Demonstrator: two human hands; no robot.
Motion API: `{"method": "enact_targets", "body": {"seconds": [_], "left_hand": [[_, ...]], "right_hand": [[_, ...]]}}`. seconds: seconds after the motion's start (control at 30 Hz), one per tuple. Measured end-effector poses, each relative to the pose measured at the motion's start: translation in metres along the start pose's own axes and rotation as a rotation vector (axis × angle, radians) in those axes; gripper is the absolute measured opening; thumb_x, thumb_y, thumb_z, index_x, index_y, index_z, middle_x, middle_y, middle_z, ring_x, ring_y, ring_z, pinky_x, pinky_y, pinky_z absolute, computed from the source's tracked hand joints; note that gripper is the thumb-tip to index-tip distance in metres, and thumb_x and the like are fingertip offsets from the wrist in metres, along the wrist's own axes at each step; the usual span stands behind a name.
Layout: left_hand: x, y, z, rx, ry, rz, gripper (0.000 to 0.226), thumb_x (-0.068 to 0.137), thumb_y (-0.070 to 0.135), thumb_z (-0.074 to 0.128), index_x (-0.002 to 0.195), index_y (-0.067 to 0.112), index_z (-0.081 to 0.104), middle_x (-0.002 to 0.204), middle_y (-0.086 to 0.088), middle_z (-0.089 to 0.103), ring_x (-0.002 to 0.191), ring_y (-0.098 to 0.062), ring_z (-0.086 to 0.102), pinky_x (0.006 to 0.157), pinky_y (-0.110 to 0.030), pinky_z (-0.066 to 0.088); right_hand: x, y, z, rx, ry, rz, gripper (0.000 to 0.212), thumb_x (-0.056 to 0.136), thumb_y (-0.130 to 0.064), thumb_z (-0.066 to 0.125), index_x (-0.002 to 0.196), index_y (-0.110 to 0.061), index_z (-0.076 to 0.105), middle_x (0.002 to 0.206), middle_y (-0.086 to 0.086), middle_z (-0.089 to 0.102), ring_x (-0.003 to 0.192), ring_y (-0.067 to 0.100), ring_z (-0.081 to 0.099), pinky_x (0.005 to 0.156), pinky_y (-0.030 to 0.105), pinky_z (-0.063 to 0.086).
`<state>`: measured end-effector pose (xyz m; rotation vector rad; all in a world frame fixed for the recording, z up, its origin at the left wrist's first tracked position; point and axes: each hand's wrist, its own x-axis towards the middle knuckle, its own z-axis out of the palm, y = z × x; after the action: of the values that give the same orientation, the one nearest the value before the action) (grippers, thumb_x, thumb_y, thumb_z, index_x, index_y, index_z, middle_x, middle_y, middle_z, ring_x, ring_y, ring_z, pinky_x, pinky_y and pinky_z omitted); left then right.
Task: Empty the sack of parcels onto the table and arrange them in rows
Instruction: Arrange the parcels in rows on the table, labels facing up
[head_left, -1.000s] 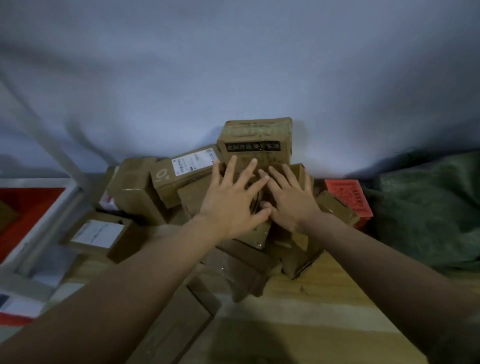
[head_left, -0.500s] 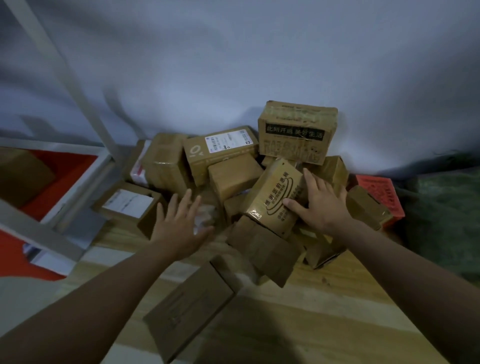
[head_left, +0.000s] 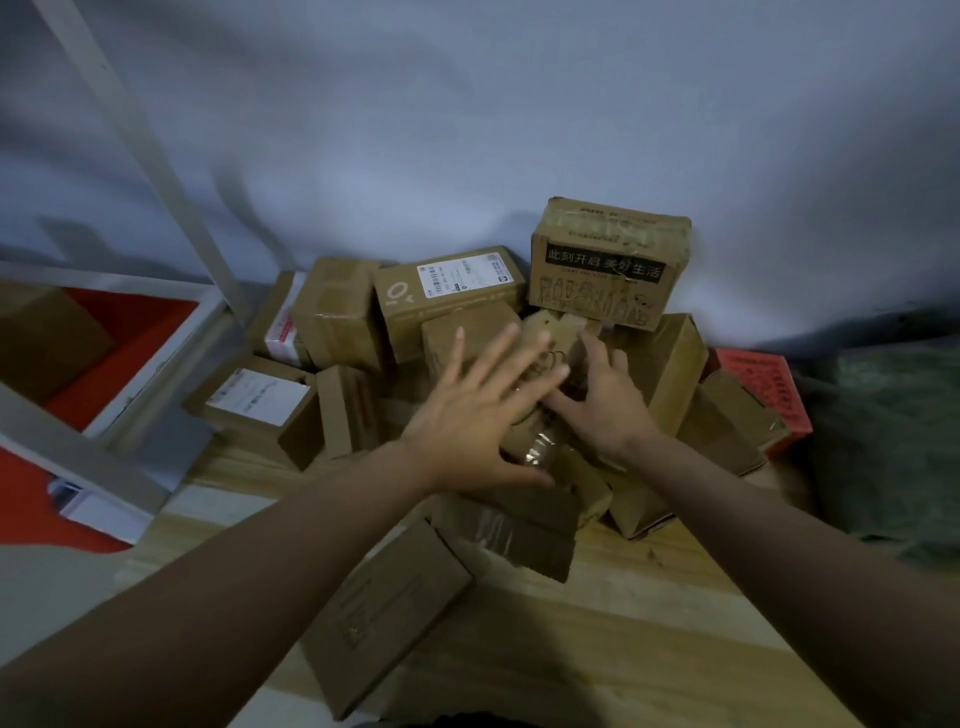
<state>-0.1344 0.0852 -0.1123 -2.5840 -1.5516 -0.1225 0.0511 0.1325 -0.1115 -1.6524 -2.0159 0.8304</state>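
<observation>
Head cam, hands (head_left: 480, 415) on parcels (head_left: 535, 415), sack (head_left: 883, 441) rt

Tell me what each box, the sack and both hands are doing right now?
Pile of parcels: heaped, not in rows.
Black-banner box: upright on top.
Long box: flat on table, apart.
Red parcel: at pile's edge.
Green sack: slumped, off the pile.
Left hand: open, spread.
Right hand: curled on printed box.

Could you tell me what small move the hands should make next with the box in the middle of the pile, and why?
Probably lift the middle box clear toward the bare table. Both the left hand and right hand are on it, and the parcels lie in a heap, with no rows yet.
</observation>
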Motion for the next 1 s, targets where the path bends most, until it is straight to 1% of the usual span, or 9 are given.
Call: {"method": "enact_targets", "body": {"seconds": [0.17,0.3,0.43,0.5,0.67,0.77,0.83,0.9,1.0], "left_hand": [[0.011,-0.004,0.015,0.197,-0.099,-0.037,0.109,0.075,0.088,0.032,0.157,0.025,-0.001,0.165,0.002,-0.014,0.148,-0.026,-0.024,0.110,-0.072,0.005],[0.004,-0.010,0.015,0.191,-0.073,-0.077,0.100,0.079,0.080,0.034,0.157,0.027,0.002,0.165,0.001,-0.010,0.149,-0.028,-0.021,0.110,-0.072,0.010],[-0.016,-0.019,0.016,0.106,-0.059,-0.196,0.100,0.077,0.076,0.038,0.156,0.028,-0.001,0.165,0.001,-0.010,0.150,-0.029,-0.020,0.111,-0.063,0.026],[-0.033,-0.031,0.017,0.067,-0.026,-0.254,0.103,0.073,0.075,0.044,0.156,0.028,0.005,0.166,0.000,-0.003,0.151,-0.029,-0.012,0.107,-0.058,0.035],[-0.087,-0.064,0.031,-0.030,0.016,-0.383,0.108,0.072,0.071,0.059,0.156,0.023,0.012,0.165,-0.006,0.008,0.152,-0.029,0.003,0.106,-0.057,0.039],[-0.121,-0.084,0.047,-0.214,0.038,-0.554,0.109,0.073,0.060,0.066,0.157,0.025,0.005,0.164,-0.004,0.008,0.150,-0.028,0.014,0.109,-0.054,0.037],[-0.130,-0.094,0.054,-0.431,0.092,-0.778,0.098,0.081,0.049,0.061,0.156,0.026,0.002,0.163,-0.006,0.014,0.145,-0.032,0.026,0.104,-0.055,0.042],[-0.122,-0.100,0.052,-0.505,0.187,-0.974,0.093,0.088,0.045,0.056,0.156,0.021,-0.002,0.164,-0.011,0.008,0.147,-0.037,0.020,0.110,-0.060,0.032],[-0.087,-0.097,0.040,-0.207,0.215,-0.788,0.093,0.086,0.060,0.044,0.157,0.024,-0.003,0.165,-0.006,-0.007,0.152,-0.032,-0.005,0.119,-0.058,0.005]], "right_hand": [[0.001,-0.002,0.007,0.065,-0.043,-0.131,0.061,0.100,-0.022,0.048,0.156,-0.026,0.024,0.156,0.009,0.034,0.139,0.029,0.041,0.114,0.047,0.037],[0.013,0.029,-0.006,-0.548,-0.097,-0.118,0.062,0.099,-0.060,0.023,0.156,-0.037,0.013,0.166,-0.003,0.012,0.153,0.026,0.005,0.120,0.062,-0.001],[-0.001,0.063,-0.022,-0.974,-0.361,-0.066,0.076,0.092,-0.073,0.029,0.157,-0.037,0.011,0.167,-0.002,-0.001,0.152,0.032,-0.013,0.115,0.071,0.001],[-0.008,0.066,-0.024,-1.101,-0.350,-0.039,0.080,0.091,-0.071,0.036,0.157,-0.033,0.011,0.167,0.003,0.002,0.152,0.038,-0.008,0.113,0.073,0.007],[0.000,0.040,-0.018,-1.154,-0.271,0.178,0.071,0.095,-0.059,0.034,0.152,-0.016,0.033,0.156,0.016,0.035,0.144,0.045,0.026,0.110,0.074,0.012],[-0.001,0.033,-0.022,-1.227,-0.255,0.133,0.069,0.094,-0.058,0.037,0.147,-0.014,0.040,0.151,0.019,0.041,0.141,0.044,0.034,0.111,0.071,0.014],[-0.001,0.025,-0.027,-1.238,-0.183,0.011,0.060,0.093,-0.057,0.041,0.137,-0.018,0.052,0.144,0.014,0.050,0.135,0.036,0.042,0.113,0.061,0.024],[0.003,0.017,-0.030,-1.177,-0.017,-0.149,0.048,0.092,-0.051,0.045,0.128,-0.021,0.057,0.133,0.008,0.054,0.127,0.028,0.045,0.109,0.049,0.033],[0.020,0.004,-0.033,-1.130,0.176,-0.325,0.059,0.092,-0.050,0.047,0.143,-0.021,0.045,0.147,0.011,0.045,0.142,0.032,0.033,0.117,0.058,0.018]]}}
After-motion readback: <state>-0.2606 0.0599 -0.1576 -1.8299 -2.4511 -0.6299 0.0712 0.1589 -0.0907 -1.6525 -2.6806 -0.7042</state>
